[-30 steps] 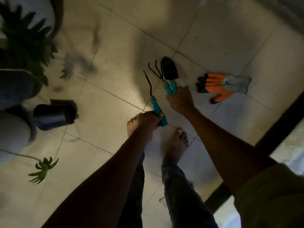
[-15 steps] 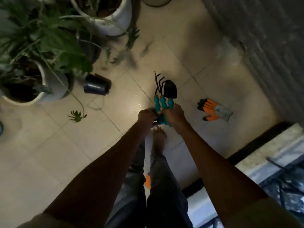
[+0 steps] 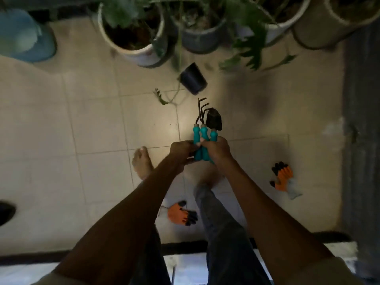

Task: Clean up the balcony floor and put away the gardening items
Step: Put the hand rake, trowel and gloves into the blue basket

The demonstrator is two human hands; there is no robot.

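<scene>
Holding three teal-handled garden tools (image 3: 203, 138) as one upright bundle, the left hand (image 3: 182, 150) and right hand (image 3: 218, 148) are pressed together, both curled round the handles, heads pointing away toward the plant pots (image 3: 131, 38). Still on the floor tiles (image 3: 92, 120): one orange glove (image 3: 282, 175) to the right of the hands, nearer the right arm; a second orange glove (image 3: 181, 213) between the legs; a tipped dark pot (image 3: 193, 79) straight ahead.

Both bare arms reach forward, left hand (image 3: 182, 150) and right hand (image 3: 218, 149) side by side, fingers curled, gripping together.
</scene>
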